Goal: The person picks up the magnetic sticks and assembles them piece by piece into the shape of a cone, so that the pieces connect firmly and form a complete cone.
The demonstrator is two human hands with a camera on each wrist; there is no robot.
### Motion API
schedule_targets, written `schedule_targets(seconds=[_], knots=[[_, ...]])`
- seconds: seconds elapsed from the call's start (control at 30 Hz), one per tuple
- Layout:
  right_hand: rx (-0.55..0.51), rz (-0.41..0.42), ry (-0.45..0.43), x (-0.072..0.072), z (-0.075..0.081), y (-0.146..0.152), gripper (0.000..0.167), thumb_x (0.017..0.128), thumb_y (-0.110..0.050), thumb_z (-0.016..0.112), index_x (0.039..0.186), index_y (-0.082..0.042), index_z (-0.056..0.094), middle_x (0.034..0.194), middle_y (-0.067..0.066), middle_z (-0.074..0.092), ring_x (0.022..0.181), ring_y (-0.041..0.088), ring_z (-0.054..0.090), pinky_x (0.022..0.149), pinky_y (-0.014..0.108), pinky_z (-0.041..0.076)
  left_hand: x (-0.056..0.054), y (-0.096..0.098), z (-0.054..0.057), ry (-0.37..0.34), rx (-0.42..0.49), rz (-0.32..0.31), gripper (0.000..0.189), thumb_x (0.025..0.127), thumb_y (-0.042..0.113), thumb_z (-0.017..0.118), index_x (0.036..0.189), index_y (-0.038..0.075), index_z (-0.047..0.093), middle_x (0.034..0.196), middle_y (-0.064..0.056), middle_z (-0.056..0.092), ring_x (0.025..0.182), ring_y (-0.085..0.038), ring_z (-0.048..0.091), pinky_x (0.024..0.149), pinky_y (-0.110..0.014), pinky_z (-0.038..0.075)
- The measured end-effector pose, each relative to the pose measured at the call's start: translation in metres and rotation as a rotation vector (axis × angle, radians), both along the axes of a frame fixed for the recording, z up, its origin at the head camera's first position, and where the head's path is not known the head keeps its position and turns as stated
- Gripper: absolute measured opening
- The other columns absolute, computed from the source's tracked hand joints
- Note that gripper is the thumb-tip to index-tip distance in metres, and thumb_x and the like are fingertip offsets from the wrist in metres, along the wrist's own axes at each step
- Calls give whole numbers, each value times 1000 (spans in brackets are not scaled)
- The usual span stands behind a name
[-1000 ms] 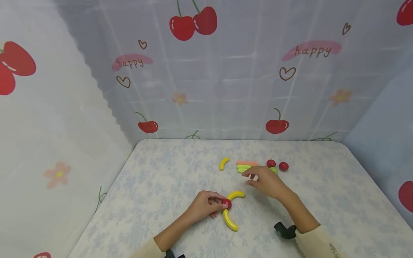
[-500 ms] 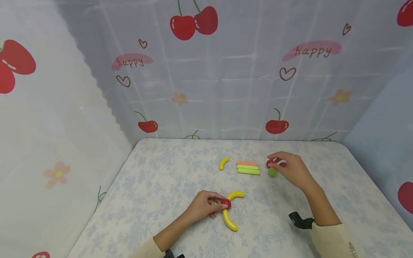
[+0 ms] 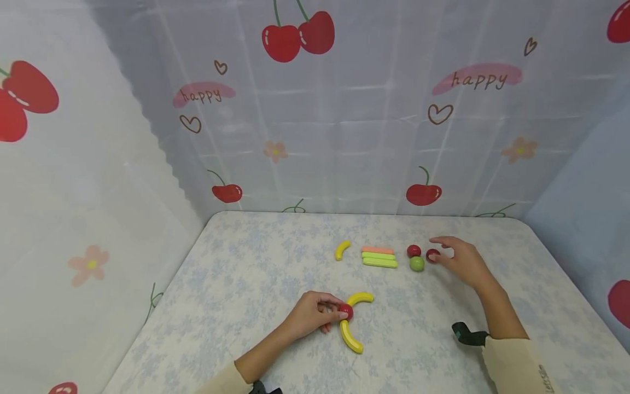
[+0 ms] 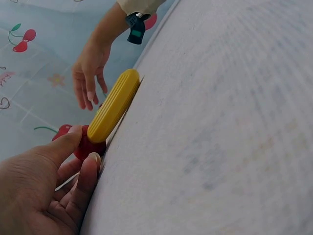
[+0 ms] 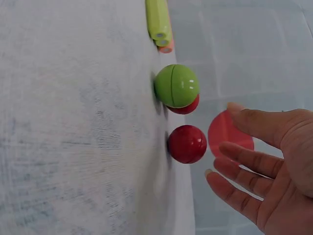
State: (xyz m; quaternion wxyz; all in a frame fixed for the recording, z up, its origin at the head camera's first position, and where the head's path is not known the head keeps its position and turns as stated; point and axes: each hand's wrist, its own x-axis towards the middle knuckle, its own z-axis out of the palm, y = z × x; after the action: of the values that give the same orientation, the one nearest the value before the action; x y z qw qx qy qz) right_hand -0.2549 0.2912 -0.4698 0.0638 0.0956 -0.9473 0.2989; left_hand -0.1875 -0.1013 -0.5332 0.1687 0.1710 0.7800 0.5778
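My left hand (image 3: 315,316) pinches a red ball (image 3: 346,312) between thumb and fingers on the table. Two curved yellow sticks, like small bananas, meet that ball: the upper yellow stick (image 3: 361,297) and the lower yellow stick (image 3: 351,337). In the left wrist view one ribbed yellow stick (image 4: 115,105) juts from the ball. My right hand (image 3: 460,261) hovers by a second red ball (image 5: 187,144) at the back right, fingers spread and bent a little. In the right wrist view there is a gap between its fingertips and that ball.
Left of the right hand lie another red ball (image 3: 414,250) and a green ball (image 3: 416,264). Beside them are two light green sticks (image 3: 379,262) and an orange stick (image 3: 377,250), then a short yellow stick (image 3: 342,250). A patterned curtain (image 3: 344,137) stands behind the table (image 3: 246,262).
My right hand has moved right and back, past the sticks and over the balls, to the rightmost red ball. The left hand has stayed on its red ball.
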Motion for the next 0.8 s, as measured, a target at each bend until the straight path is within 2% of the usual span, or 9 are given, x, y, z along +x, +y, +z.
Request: schedule_targets(seconds=[0.13, 0.3, 0.47, 0.8], knots=[[7, 17, -81, -3, -10, 2, 47, 94, -13, 72, 136, 3, 59, 136, 32, 55, 120, 49, 54, 97, 67, 44, -1, 0, 0, 3, 3, -6, 23, 89, 31, 81, 107, 16, 78, 80, -5, 72, 50, -14, 61, 47, -26, 54], [15, 34, -81, -5, -19, 3, 42, 93, -7, 72, 132, 6, 62, 126, 30, 62, 110, 46, 59, 93, 63, 49, -1, 0, 0, 2, 6, -9, 23, 89, 30, 81, 107, 16, 78, 81, -5, 72, 50, -13, 61, 47, -27, 54], [29, 17, -90, -7, -25, 4, 39, 92, -4, 72, 128, 6, 63, 119, 28, 65, 106, 43, 61, 92, 61, 51, -1, 0, -1, -1, 5, -8, 24, 89, 31, 81, 107, 15, 78, 80, -5, 72, 49, -13, 61, 47, -27, 54], [29, -15, -82, -6, -24, 4, 35, 91, -3, 74, 123, 6, 66, 112, 25, 67, 102, 41, 60, 90, 59, 52, -1, -1, -1, -7, 9, -9, 23, 90, 31, 80, 108, 17, 78, 81, -5, 72, 49, -13, 60, 46, -26, 54]])
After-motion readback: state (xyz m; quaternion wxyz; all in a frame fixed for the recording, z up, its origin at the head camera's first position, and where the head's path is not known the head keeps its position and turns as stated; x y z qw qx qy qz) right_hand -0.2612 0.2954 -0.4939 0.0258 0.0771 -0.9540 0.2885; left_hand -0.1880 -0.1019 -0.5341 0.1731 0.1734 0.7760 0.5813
